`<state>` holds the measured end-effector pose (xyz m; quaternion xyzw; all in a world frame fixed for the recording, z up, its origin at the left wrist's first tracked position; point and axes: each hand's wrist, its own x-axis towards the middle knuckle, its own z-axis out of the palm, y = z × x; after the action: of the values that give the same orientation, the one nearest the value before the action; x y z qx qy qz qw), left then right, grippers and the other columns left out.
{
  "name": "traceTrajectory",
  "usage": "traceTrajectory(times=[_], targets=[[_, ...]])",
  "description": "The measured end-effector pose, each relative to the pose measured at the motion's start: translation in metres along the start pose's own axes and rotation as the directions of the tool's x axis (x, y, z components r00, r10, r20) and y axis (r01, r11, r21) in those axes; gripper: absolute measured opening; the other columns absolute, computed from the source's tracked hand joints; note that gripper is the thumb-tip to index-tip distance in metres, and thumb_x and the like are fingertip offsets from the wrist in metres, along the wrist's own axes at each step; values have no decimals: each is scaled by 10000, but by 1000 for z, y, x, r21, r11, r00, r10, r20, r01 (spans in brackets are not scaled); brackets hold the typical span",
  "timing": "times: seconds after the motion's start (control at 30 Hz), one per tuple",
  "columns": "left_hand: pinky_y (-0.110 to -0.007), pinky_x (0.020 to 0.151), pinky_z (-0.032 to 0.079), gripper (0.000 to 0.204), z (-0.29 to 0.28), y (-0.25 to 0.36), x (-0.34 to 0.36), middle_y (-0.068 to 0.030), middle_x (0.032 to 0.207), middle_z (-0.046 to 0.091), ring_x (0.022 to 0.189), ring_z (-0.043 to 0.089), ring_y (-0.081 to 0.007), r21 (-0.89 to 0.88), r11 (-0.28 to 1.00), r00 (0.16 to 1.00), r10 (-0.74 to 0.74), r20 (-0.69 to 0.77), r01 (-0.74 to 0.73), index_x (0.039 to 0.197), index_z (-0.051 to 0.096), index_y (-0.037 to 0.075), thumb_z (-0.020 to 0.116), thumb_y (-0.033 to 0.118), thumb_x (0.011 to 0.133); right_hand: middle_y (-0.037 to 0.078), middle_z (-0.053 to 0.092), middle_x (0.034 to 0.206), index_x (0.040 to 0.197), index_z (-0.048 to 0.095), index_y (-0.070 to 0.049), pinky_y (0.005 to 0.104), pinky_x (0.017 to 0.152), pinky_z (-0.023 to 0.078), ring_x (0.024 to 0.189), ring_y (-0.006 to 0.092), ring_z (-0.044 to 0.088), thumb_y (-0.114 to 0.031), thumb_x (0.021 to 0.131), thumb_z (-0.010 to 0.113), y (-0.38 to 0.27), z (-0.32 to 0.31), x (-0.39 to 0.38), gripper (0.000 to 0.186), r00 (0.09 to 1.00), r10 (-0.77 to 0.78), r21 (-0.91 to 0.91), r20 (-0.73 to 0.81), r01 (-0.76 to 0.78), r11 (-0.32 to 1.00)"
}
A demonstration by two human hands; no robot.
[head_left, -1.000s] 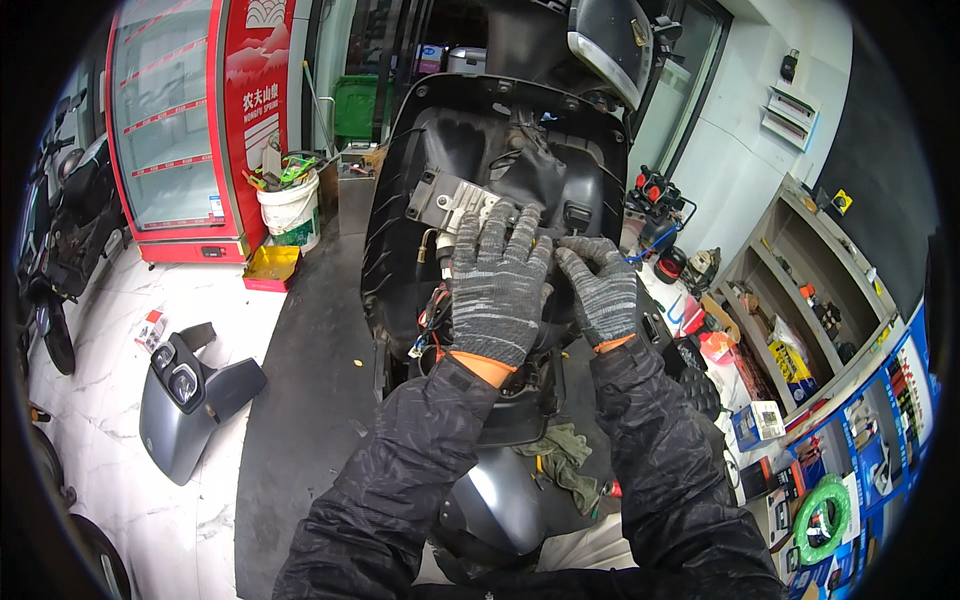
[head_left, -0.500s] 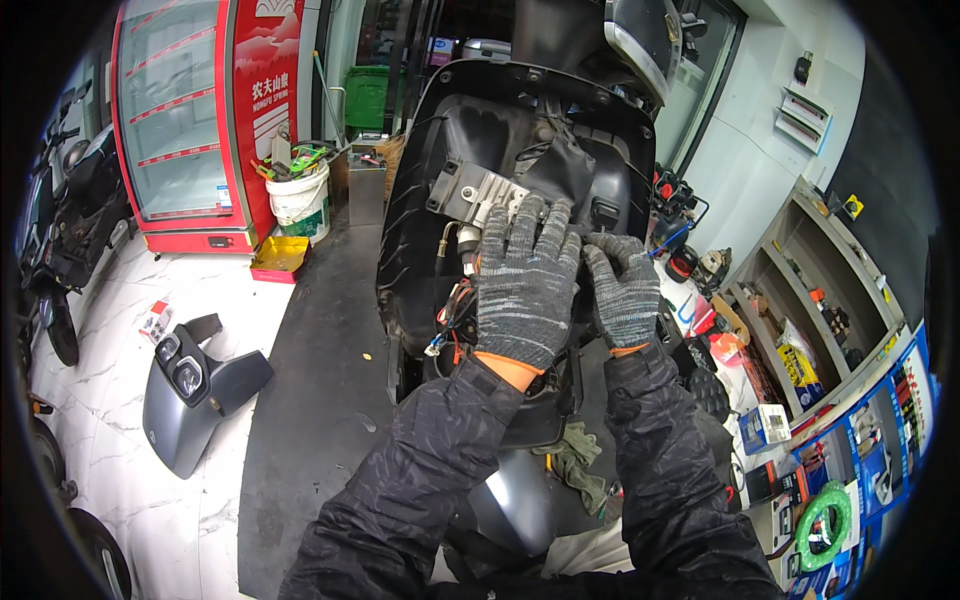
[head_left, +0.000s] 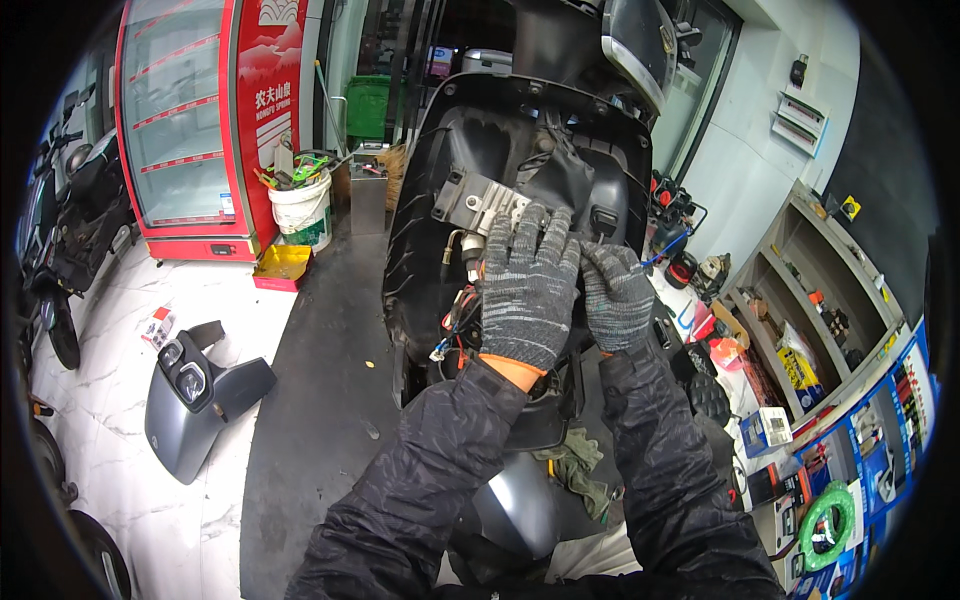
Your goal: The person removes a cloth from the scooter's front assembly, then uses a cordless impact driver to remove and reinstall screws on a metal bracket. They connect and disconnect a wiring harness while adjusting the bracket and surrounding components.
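Both my hands wear grey knit gloves and work over the opened black body of a scooter [head_left: 415, 215]. My left hand [head_left: 527, 300] lies back up with its fingers stretched forward. Its fingertips reach the near right end of a finned metal box [head_left: 470, 205], which looks like a controller. Beside it, my right hand [head_left: 617, 300] has bent fingers closed toward the left hand; whatever they grip is hidden. Loose coloured wires [head_left: 458, 318] and a hose with a brass-coloured fitting [head_left: 449, 250] show left of my left hand. A black flap [head_left: 560, 170] lies beyond the fingers.
A grey headlight panel [head_left: 190, 400] lies on the floor at left. Behind it stand a red drinks fridge [head_left: 265, 130], a white bucket of tools [head_left: 300, 208] and a yellow tray [head_left: 282, 266]. Shelves [head_left: 810, 290] and boxed goods crowd the right. A greenish cloth [head_left: 573, 465] lies near me.
The view has shifted slightly, moving the surroundings a little. My right hand has drawn slightly closer to my left, its fingers more bunched. The left hand keeps its stretched pose.
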<state>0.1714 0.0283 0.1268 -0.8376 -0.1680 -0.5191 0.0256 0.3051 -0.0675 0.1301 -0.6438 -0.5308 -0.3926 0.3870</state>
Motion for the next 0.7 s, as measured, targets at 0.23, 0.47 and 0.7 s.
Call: traceTrajectory(times=[0.23, 0.47, 0.7], targets=[[-589, 1311, 208, 590, 1, -2, 0, -56, 1593, 552, 1535, 392, -332, -31, 999, 1000, 19, -18, -19, 1312, 754, 144, 870, 360, 775, 124, 738, 1087, 1153, 778, -88, 421, 798, 619, 947, 325, 755, -145, 958, 771, 4, -5, 4, 204, 996, -85, -78, 8, 85, 993], [-583, 1312, 203, 577, 1, -1, -1, -48, 1592, 554, 1530, 395, -333, -9, 1000, 999, 19, -26, -19, 1304, 757, 147, 859, 357, 776, 130, 738, 1087, 1123, 767, -76, 429, 818, 615, 971, 335, 751, -116, 949, 771, 5, 0, 2, 179, 994, -105, -45, -13, 104, 994], [-575, 1317, 199, 539, 3, -2, 0, -44, 1569, 581, 1532, 400, -310, -1, 1000, 999, 21, -42, -21, 1295, 757, 157, 827, 355, 798, 143, 740, 1036, 1081, 778, -58, 422, 800, 611, 934, 320, 755, -145, 949, 779, -8, 6, -1, 158, 996, 32, -19, -84, -33, 999]])
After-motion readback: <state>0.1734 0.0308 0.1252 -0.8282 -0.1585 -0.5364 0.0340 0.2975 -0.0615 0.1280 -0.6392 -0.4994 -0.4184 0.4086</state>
